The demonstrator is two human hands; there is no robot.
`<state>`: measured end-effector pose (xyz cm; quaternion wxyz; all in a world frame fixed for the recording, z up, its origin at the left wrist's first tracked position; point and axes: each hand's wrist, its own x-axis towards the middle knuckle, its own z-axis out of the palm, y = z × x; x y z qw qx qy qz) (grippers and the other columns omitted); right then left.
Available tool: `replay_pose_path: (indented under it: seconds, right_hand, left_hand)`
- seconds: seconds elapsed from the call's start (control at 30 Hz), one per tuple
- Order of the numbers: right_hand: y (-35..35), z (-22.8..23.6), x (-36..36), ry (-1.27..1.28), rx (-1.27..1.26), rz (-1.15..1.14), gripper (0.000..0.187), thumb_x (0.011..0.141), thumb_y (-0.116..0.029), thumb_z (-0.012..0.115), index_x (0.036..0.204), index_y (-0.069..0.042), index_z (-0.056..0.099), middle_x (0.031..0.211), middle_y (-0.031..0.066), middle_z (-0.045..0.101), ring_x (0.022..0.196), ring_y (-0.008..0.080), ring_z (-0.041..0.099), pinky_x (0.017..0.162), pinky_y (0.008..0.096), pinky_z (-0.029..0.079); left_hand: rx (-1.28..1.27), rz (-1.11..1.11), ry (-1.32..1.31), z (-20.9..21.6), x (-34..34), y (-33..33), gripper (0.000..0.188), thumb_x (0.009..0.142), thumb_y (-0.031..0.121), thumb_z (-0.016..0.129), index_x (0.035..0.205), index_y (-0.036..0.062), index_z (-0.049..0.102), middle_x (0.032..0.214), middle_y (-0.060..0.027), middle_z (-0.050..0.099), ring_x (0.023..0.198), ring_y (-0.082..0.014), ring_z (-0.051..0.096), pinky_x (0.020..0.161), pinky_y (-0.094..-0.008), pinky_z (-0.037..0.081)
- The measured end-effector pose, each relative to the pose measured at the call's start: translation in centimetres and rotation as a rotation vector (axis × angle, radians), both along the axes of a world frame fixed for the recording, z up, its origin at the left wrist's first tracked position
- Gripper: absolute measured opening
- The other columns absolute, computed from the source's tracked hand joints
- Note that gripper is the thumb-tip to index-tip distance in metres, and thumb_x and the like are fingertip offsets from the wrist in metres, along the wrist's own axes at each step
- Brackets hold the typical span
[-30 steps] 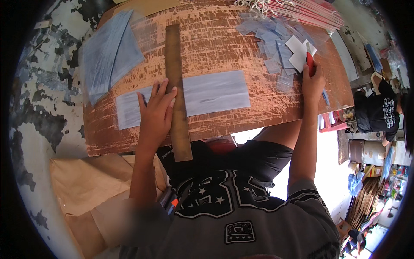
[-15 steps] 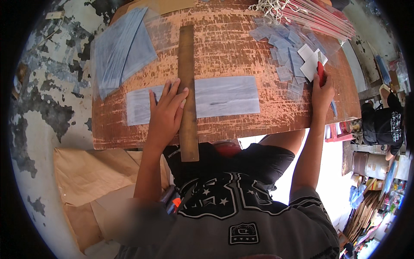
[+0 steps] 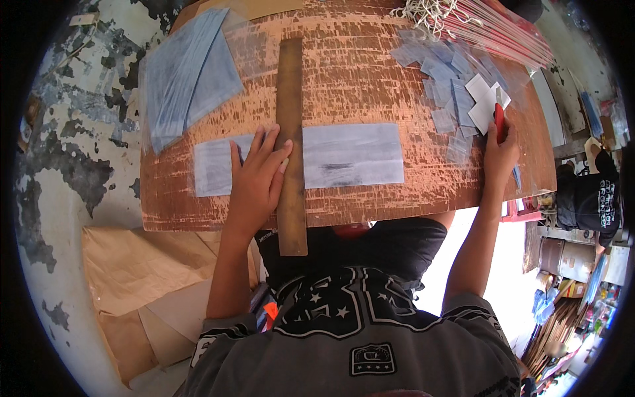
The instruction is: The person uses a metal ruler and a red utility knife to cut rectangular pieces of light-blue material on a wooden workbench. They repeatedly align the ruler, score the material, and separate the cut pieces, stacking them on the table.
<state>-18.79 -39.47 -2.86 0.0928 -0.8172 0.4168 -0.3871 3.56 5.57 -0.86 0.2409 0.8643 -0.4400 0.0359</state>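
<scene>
A long brown ruler-like strip (image 3: 291, 79) lies upright in the view across a pale, whitish-grey sheet strip (image 3: 354, 155), its near end jutting past the table edge. My left hand (image 3: 258, 169) rests flat on the sheet, fingers spread, with its fingertips and thumb against the ruler's left side. At the right, my right hand (image 3: 501, 149) is closed around a red cutter knife (image 3: 499, 119), blade pointing away from me. The blade is over some white cut pieces (image 3: 481, 112), beside a scatter of small bluish clear plastic pieces (image 3: 440, 73).
A fan of bluish clear sheets (image 3: 192, 83) lies at the far left of the worn brown table (image 3: 357, 86). Pink-red sticks with white strings (image 3: 489, 30) lie far right. Brown paper (image 3: 145, 264) sits below left, by a peeling wall. Another person (image 3: 589, 198) is at the right.
The whole view has shifted slightly, so the table sits a little lower and further right. Both hands, the ruler and the knife keep nearly the same places on the table.
</scene>
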Motion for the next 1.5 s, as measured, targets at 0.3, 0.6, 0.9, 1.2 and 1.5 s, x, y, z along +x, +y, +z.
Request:
replay_pose_path:
  seconds: [0.3,0.6,0.9,1.2,1.5]
  right_hand:
    - [0.4,0.5,-0.1,0.018,0.001,0.008,0.038,0.103,-0.023,0.073,0.134,-0.001,0.07,0.119,0.0238,0.077,0.109,0.0396,0.076,0.093,0.0472,0.059]
    - [0.6,0.6,-0.2,0.002,0.016,-0.012,0.036,0.102,-0.02,0.074,0.132,0.0,0.071,0.117,0.0246,0.077,0.105,0.0394,0.077,0.091,0.0466,0.059]
    - [-0.4,0.4,-0.3,-0.014,-0.124,0.01,0.037,0.099,-0.021,0.075,0.128,0.002,0.071,0.11,0.0287,0.075,0.1,0.0428,0.075,0.089,0.049,0.058]
    - [0.5,0.4,0.0,0.003,-0.002,0.007,0.036,0.101,-0.021,0.075,0.13,0.0,0.07,0.116,0.0252,0.076,0.107,0.0418,0.076,0.091,0.0485,0.058]
    - [0.3,0.4,0.1,-0.002,-0.017,0.017,0.038,0.102,-0.025,0.074,0.131,0.0,0.07,0.116,0.0275,0.076,0.106,0.0434,0.076,0.089,0.0491,0.059]
  left_hand:
    - [-0.006,0.005,0.022,0.0,-0.1,0.1,0.035,0.112,0.017,0.054,0.143,0.013,0.07,0.168,-0.0123,0.052,0.161,-0.0329,0.04,0.132,-0.0652,0.011]
    - [0.007,0.014,0.035,0.0,0.0,-0.2,0.035,0.11,0.015,0.056,0.142,0.0137,0.071,0.168,-0.0118,0.052,0.16,-0.0338,0.041,0.132,-0.0654,0.011]
    - [-0.015,0.01,0.036,0.0,-0.2,0.2,0.035,0.11,0.015,0.054,0.142,0.0126,0.071,0.167,-0.0129,0.053,0.161,-0.0352,0.04,0.133,-0.0636,0.01]
    - [-0.001,0.004,0.044,0.3,-0.1,0.2,0.036,0.112,0.017,0.055,0.144,0.0123,0.069,0.169,-0.0123,0.05,0.161,-0.0345,0.039,0.133,-0.0657,0.011]
    - [-0.002,0.013,0.017,0.2,-0.2,0.1,0.035,0.115,0.02,0.052,0.144,0.0132,0.069,0.168,-0.0125,0.051,0.161,-0.0334,0.04,0.134,-0.0624,0.011]
